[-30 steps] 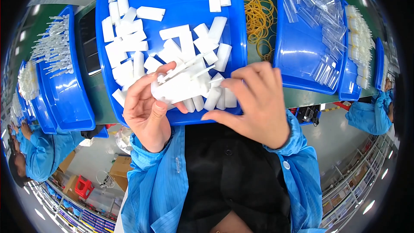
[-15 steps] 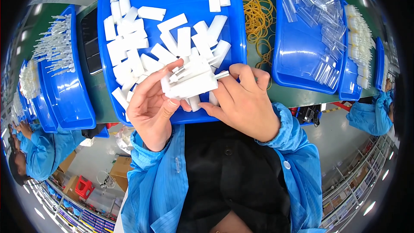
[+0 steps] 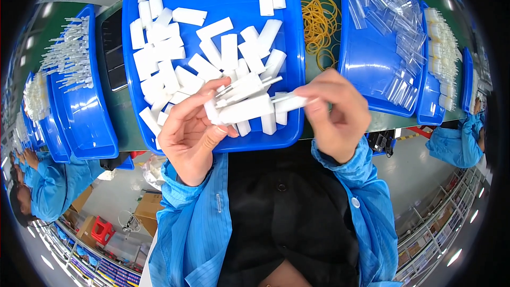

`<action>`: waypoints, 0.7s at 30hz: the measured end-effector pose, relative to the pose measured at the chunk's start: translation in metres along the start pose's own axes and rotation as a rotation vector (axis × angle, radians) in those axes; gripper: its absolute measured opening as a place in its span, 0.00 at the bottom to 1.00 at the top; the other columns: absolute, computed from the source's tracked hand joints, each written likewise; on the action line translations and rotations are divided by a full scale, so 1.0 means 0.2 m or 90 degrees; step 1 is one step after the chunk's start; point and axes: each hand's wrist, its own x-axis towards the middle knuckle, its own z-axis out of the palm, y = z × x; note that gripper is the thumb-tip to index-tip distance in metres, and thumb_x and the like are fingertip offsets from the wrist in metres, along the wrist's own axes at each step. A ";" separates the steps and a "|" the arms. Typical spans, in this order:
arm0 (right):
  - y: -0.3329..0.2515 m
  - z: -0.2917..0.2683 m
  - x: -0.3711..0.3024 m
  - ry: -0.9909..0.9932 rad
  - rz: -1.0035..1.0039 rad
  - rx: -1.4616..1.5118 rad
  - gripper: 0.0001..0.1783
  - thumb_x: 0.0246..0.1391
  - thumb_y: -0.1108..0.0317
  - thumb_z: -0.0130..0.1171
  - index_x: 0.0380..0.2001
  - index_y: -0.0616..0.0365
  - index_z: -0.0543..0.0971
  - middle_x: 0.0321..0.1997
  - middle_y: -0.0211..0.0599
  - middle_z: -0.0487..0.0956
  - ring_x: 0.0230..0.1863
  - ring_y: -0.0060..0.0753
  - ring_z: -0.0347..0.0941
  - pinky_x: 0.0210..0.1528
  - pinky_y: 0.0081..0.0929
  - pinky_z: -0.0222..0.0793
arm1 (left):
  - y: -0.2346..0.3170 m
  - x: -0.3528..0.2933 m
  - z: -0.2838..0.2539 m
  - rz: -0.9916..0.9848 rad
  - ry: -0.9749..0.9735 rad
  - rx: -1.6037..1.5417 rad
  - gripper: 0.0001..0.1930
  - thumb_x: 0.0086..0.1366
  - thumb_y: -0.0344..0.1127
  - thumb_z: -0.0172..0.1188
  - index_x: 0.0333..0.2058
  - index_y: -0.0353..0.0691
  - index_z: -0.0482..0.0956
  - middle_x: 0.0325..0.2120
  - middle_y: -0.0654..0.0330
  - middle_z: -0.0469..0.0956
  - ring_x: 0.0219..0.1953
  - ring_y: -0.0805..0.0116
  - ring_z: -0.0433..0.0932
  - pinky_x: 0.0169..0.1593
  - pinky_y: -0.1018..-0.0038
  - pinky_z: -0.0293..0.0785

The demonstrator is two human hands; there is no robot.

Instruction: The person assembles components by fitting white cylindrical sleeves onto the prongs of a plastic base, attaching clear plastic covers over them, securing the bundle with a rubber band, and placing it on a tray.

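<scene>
My left hand (image 3: 192, 130) is closed around a bundle of white rectangular blocks (image 3: 247, 109), held tilted over the near part of a blue tray (image 3: 215, 146). Thin white rods (image 3: 254, 89) lie along the bundle's upper side, their tips pointing right. At the bundle's right end, my right hand (image 3: 340, 111) pinches a slim whitish piece (image 3: 291, 102) between thumb and fingertips. That piece is slightly blurred, and I cannot tell whether it touches the bundle. More white blocks (image 3: 229, 50) lie loose and overlapping in the tray below.
Yellow rubber bands (image 3: 320, 26) lie right of the tray. Beyond them a blue tray (image 3: 348, 93) holds clear plastic tubes (image 3: 401, 58). On the left, another blue tray (image 3: 87, 133) carries thin white rods (image 3: 71, 53). Dark flat objects (image 3: 112, 50) sit between. Other people work at both sides.
My right hand has moved right, away from the bundle's end, and now pinches a slim whitish piece. My left hand keeps the bundle in nearly the same place.
</scene>
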 end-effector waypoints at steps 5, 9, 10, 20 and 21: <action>-0.03 -0.03 -0.01 0.040 0.154 0.216 0.08 0.53 0.75 0.51 0.36 0.67 0.73 0.34 0.38 0.74 0.29 0.18 0.68 0.28 0.13 0.62 | -0.02 -0.01 -0.02 0.029 -0.052 0.016 0.20 0.51 0.25 0.62 0.43 0.33 0.70 0.46 0.39 0.69 0.42 0.57 0.76 0.35 0.72 0.78; -0.04 0.01 0.00 0.065 0.165 0.224 0.11 0.56 0.71 0.47 0.40 0.66 0.69 0.31 0.38 0.73 0.20 0.14 0.61 0.18 0.10 0.54 | -0.02 0.00 -0.03 0.051 -0.055 0.007 0.19 0.50 0.28 0.64 0.42 0.34 0.71 0.45 0.38 0.69 0.40 0.55 0.76 0.33 0.72 0.79; -0.03 0.01 0.00 0.064 0.165 0.225 0.11 0.56 0.71 0.47 0.40 0.66 0.69 0.31 0.38 0.73 0.20 0.14 0.61 0.18 0.10 0.54 | -0.02 0.00 -0.03 0.056 -0.062 -0.005 0.19 0.50 0.28 0.64 0.42 0.35 0.72 0.44 0.37 0.69 0.40 0.55 0.77 0.32 0.72 0.79; 0.00 -0.03 0.00 0.074 0.270 0.342 0.09 0.55 0.71 0.50 0.38 0.65 0.71 0.30 0.34 0.73 0.22 0.12 0.64 0.18 0.08 0.56 | -0.03 -0.02 -0.04 0.069 -0.034 0.084 0.18 0.47 0.30 0.66 0.39 0.36 0.75 0.42 0.38 0.72 0.40 0.53 0.77 0.33 0.71 0.78; -0.01 -0.03 0.00 0.074 0.283 0.355 0.09 0.55 0.71 0.50 0.37 0.65 0.71 0.29 0.34 0.73 0.22 0.12 0.63 0.18 0.08 0.56 | -0.03 -0.02 -0.04 0.055 -0.034 0.080 0.18 0.46 0.30 0.67 0.38 0.37 0.75 0.42 0.38 0.72 0.41 0.52 0.76 0.35 0.70 0.78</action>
